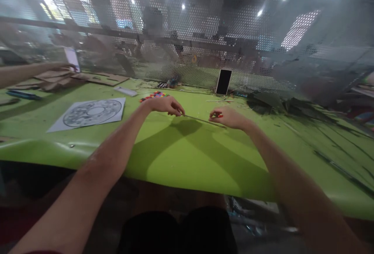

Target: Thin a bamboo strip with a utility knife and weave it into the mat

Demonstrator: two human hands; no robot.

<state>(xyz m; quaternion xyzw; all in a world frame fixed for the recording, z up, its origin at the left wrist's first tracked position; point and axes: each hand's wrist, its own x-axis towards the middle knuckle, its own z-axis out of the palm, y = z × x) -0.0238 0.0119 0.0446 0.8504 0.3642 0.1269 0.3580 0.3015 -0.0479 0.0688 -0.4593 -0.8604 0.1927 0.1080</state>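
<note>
My left hand point(167, 104) is closed in a pinch on one end of a thin, dark strip point(198, 119), just above the green table. The strip slants down to the right and passes in front of my right fingers. My right hand point(229, 117) is closed on a small red piece point(219, 116), whose exact kind is too small to make out. Whether these fingers also touch the strip I cannot tell. Behind my left wrist lies a cluster of small multicoloured pieces point(152, 96), partly hidden by the hand.
A printed ring drawing point(92, 112) lies on the green table point(187, 156) at left. Brown cardboard point(102, 78) and another person's arm point(29, 73) are beyond it. A phone point(223, 82) stands by the perforated screen point(193, 47). Dark leaves point(271, 104) lie at right.
</note>
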